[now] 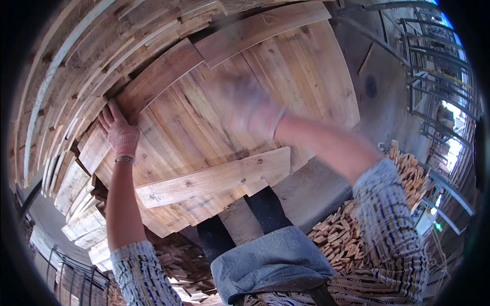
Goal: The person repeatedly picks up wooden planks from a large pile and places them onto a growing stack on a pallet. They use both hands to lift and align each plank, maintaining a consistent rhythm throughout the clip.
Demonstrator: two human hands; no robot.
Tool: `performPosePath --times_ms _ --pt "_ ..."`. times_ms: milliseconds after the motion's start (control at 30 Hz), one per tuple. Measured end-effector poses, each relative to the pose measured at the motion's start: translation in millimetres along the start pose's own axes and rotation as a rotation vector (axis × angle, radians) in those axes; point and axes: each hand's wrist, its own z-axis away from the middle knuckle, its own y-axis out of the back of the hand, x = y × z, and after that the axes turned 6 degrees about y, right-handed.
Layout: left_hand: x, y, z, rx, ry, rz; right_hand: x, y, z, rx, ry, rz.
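Note:
My left hand (122, 133), in a pale glove, rests its outstretched fingers at the left end of a reddish cross plank (162, 76). That plank lies along the far edge of a panel of boards (219, 122) set side by side. My right hand (253, 115), also gloved, is over the middle of the panel and smeared by motion, so its fingers cannot be made out. Beyond it, a dark blur near the far edge is too smeared to name. A second cross plank (265, 30) continues along the far edge to the right. A paler cross plank (219, 176) lies across the near side.
Stacked planks (76, 76) rise along the far left, close to the panel. A heap of short wood pieces (339, 229) lies at the lower right. Metal racks (434, 61) stand at the right beyond the grey floor (375, 109). More boards (84, 224) are piled at the left.

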Motion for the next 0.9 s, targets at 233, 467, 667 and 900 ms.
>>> performPosePath --times_ms 233,467,667,900 --pt "41.9 39.2 61.0 -0.164 0.271 0.345 -142.1 -190.6 61.4 0.483 0.154 0.157" --pt "33.2 159.1 180.8 0.045 0.138 0.842 -76.3 -68.6 200.7 0.497 -0.156 -0.650" --pt "26.5 153.1 265.4 -0.463 0.801 1.368 -18.6 -122.2 335.2 0.991 -1.122 -1.572" --pt "35.6 148.0 370.2 -0.787 0.850 1.322 -2.9 -232.8 332.4 1.346 -1.285 -2.241"
